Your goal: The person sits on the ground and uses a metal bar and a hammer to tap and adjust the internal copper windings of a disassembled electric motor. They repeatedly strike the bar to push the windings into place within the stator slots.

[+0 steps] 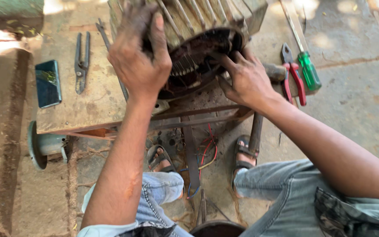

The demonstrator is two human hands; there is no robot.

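Note:
A finned metal motor housing (207, 17) lies on its side on a worn low workbench (97, 101), its round open end facing me with dark windings (198, 57) inside. My left hand (139, 52) grips the housing's rim on the left, fingers curled over the fins. My right hand (246, 77) rests at the lower right of the opening, its fingers reaching into the windings. Both hands are smeared with dark grease.
On the bench lie a dark phone (48, 83), grey metal pliers (82, 61), red-handled pliers (294, 77) and a green-handled screwdriver (307, 66). A grey motor end cover (42, 145) sits on the ground at left. Loose coloured wires (207, 151) lie between my sandalled feet.

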